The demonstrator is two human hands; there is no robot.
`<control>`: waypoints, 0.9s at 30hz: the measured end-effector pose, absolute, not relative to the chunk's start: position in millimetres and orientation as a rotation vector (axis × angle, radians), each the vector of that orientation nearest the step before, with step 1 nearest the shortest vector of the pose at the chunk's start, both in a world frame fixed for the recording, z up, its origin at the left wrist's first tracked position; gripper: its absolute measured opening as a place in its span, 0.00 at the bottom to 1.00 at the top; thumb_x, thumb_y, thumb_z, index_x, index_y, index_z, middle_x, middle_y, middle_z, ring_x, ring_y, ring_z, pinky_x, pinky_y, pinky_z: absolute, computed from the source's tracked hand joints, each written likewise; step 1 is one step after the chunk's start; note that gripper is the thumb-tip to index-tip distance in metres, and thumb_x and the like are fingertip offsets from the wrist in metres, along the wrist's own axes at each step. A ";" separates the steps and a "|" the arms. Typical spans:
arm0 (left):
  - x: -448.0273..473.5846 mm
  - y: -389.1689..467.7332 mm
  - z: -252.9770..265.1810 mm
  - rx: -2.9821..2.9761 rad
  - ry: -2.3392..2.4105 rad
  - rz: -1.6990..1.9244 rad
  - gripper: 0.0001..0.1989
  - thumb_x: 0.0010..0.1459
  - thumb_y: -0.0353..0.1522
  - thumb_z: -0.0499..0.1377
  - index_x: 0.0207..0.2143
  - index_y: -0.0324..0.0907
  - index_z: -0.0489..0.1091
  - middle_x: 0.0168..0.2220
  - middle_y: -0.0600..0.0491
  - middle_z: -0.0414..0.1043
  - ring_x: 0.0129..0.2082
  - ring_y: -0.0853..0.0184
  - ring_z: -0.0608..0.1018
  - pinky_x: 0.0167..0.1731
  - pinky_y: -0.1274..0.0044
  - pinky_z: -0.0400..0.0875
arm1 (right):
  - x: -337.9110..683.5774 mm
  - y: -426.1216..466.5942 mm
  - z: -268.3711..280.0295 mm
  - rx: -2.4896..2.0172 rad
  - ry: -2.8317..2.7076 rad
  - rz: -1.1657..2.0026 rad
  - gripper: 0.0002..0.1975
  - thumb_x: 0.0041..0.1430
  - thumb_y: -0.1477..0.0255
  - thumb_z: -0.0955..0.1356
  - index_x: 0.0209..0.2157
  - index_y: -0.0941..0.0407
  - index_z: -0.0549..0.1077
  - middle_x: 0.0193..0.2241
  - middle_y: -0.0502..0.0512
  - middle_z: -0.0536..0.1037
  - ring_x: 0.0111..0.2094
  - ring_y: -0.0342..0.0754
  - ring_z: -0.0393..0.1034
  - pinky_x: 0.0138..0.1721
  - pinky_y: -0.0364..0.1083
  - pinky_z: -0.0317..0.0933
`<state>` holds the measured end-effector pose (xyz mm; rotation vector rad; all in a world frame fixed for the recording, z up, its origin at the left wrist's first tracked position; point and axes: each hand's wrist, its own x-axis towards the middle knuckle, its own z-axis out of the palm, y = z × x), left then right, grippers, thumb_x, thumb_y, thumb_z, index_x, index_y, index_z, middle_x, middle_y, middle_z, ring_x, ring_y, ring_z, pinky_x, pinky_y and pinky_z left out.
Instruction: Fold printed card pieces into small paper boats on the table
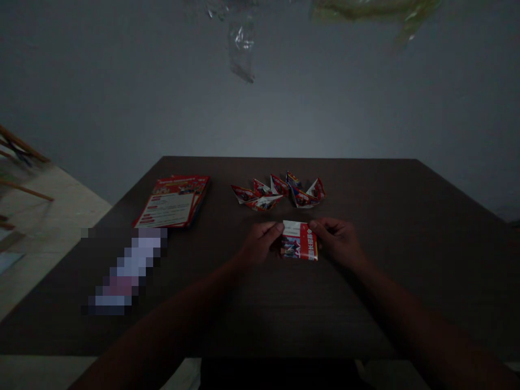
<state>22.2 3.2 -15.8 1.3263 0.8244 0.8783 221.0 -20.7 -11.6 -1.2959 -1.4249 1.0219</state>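
Note:
A folded red and white printed paper [299,241] is held up just above the table between my two hands. My left hand [262,241] pinches its left edge, thumb on top. On the upper right corner, my right hand [336,238] grips it with the thumb over the front; the fingers behind are hidden. Beyond the hands stand several folded paper boats [264,201] made of similar red, white and blue printed sheets, close together.
A stack of red and white flyers [168,203] lies at the left of the dark wooden table [390,200]. Nearer me on that side is a pixelated, blurred-out object [128,271]. Behind the table rises a grey wall [264,119] with clear plastic attached. Wooden legs show at far left.

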 end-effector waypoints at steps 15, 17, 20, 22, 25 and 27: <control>23.5 -2.9 -16.5 1.348 0.811 0.705 0.20 0.54 0.45 0.58 0.34 0.34 0.70 0.20 0.52 0.71 0.15 0.71 0.73 0.16 0.80 0.69 | 218.3 -22.2 -11.2 -1.294 -1.365 0.880 0.19 0.53 0.57 0.68 0.20 0.57 0.70 0.15 0.49 0.69 0.18 0.41 0.61 0.20 0.41 0.55; 24.2 -3.0 -14.0 1.331 0.797 0.716 0.20 0.54 0.45 0.58 0.32 0.34 0.69 0.19 0.52 0.71 0.15 0.71 0.73 0.16 0.80 0.69 | 218.1 -22.4 -11.2 -1.301 -1.358 0.861 0.19 0.52 0.57 0.68 0.20 0.57 0.71 0.15 0.50 0.69 0.18 0.42 0.61 0.21 0.41 0.56; 24.2 -3.2 -10.8 1.294 0.756 0.716 0.20 0.53 0.45 0.58 0.31 0.34 0.69 0.19 0.52 0.72 0.16 0.69 0.74 0.17 0.79 0.71 | 217.6 -22.4 -9.9 -1.322 -1.350 0.835 0.18 0.52 0.57 0.68 0.20 0.58 0.71 0.16 0.50 0.70 0.19 0.42 0.62 0.21 0.41 0.57; 24.4 -3.5 -9.6 1.290 0.746 0.724 0.20 0.54 0.45 0.58 0.32 0.33 0.70 0.21 0.52 0.73 0.18 0.69 0.75 0.20 0.78 0.72 | 217.0 -22.4 -8.8 -1.329 -1.353 0.826 0.18 0.52 0.58 0.68 0.21 0.58 0.72 0.16 0.50 0.70 0.19 0.42 0.62 0.20 0.41 0.56; 26.1 -4.4 -9.0 1.339 0.795 0.794 0.19 0.54 0.43 0.58 0.35 0.34 0.72 0.26 0.51 0.75 0.21 0.70 0.76 0.23 0.79 0.72 | 215.3 -22.8 -7.9 -1.320 -1.363 0.838 0.18 0.52 0.58 0.68 0.21 0.58 0.72 0.16 0.49 0.70 0.18 0.41 0.62 0.20 0.40 0.56; 28.0 -5.3 -9.1 1.366 0.850 0.872 0.18 0.54 0.42 0.59 0.35 0.34 0.72 0.30 0.50 0.76 0.25 0.70 0.76 0.25 0.80 0.71 | 213.7 -23.6 -7.7 -1.324 -1.371 0.866 0.18 0.52 0.57 0.68 0.21 0.58 0.72 0.16 0.49 0.69 0.18 0.41 0.62 0.19 0.40 0.56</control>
